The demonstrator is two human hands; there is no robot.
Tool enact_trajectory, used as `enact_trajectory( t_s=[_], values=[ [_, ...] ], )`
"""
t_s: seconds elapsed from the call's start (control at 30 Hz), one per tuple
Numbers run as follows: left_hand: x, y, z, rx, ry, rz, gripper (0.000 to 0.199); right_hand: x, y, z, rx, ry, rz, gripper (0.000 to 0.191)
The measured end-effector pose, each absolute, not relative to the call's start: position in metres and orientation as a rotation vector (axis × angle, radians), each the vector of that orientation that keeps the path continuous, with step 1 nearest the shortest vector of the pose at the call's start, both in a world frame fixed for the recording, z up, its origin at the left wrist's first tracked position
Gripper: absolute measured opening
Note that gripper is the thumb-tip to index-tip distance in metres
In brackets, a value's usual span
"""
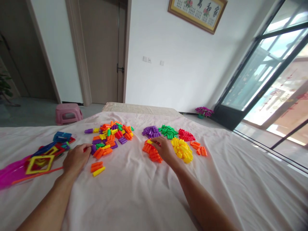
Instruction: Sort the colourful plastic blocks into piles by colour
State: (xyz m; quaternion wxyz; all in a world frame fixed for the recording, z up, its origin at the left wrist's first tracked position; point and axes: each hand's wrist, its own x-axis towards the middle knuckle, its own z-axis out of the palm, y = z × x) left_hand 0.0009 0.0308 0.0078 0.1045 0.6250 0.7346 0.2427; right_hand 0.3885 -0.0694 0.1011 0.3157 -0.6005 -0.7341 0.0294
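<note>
My left hand (76,159) is at the left edge of a mixed pile of plastic tube-shaped pieces (111,138). Its fingers are pinched together beside a purple piece (93,149), with a bit of red showing at them; what they hold is unclear. My right hand (164,148) reaches over a heap of orange pieces (154,154). A yellow piece (149,141) shows at its closed fingertips. Around it lie single-colour heaps: purple (150,132), green (168,131), red (186,134) and yellow (182,150).
A few orange pieces (200,149) lie right of the yellow heap. Nearer me are orange pieces (96,166) and a yellow piece (98,171). Coloured frame-shaped tiles (40,164) and a pink sheet-like item (14,171) lie far left on the pale cloth (125,199).
</note>
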Motion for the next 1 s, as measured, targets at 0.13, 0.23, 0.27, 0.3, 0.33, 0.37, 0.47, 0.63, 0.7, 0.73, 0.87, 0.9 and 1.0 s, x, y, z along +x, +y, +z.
enact_trajectory(
  t_s=[0.13, 0.23, 0.27, 0.3, 0.33, 0.37, 0.47, 0.63, 0.7, 0.73, 0.87, 0.9, 1.0],
  values=[
    [0.001, 0.030, 0.010, 1.820, 2.173, 0.691, 0.043, 0.456, -0.065, 0.113, -1.919, -1.731, -0.095, 0.023],
    [0.002, 0.030, 0.011, 1.793, 2.186, 0.669, 0.041, 0.496, -0.066, 0.111, -2.132, -1.589, -0.118, 0.026],
    [0.002, 0.030, 0.012, 1.793, 2.186, 0.666, 0.040, 0.506, -0.066, 0.109, -2.179, -1.556, -0.107, 0.026],
    [0.002, 0.030, 0.012, 1.796, 2.185, 0.665, 0.039, 0.515, -0.067, 0.107, -2.216, -1.533, -0.094, 0.026],
    [0.002, 0.030, 0.012, 1.802, 2.183, 0.666, 0.039, 0.522, -0.067, 0.104, -2.248, -1.518, -0.083, 0.027],
    [0.002, 0.030, 0.012, 1.808, 2.179, 0.665, 0.039, 0.528, -0.067, 0.101, -2.278, -1.505, -0.077, 0.027],
    [0.001, 0.031, 0.011, 1.819, 2.175, 0.649, 0.040, 0.541, -0.069, 0.095, -2.367, -1.453, -0.088, 0.028],
    [0.000, 0.031, 0.009, 1.812, 2.167, 0.653, 0.043, 0.543, -0.070, 0.096, -2.390, -1.391, -0.134, 0.031],
    [0.001, 0.029, 0.010, 1.828, 2.147, 0.695, 0.043, 0.534, -0.069, 0.101, -2.303, -1.406, -0.166, 0.031],
    [0.001, 0.028, 0.011, 1.845, 2.130, 0.717, 0.042, 0.526, -0.067, 0.104, -2.242, -1.426, -0.175, 0.030],
    [0.005, 0.024, 0.013, 1.936, 2.058, 0.774, 0.043, 0.467, -0.061, 0.106, -1.888, -1.600, -0.096, 0.025],
    [0.007, 0.023, 0.014, 1.957, 2.035, 0.781, 0.044, 0.447, -0.061, 0.103, -1.778, -1.669, -0.039, 0.024],
    [0.016, 0.019, 0.015, 1.962, 1.955, 0.812, 0.046, 0.387, -0.067, 0.083, -1.473, -1.888, 0.186, 0.023]
  ],
)
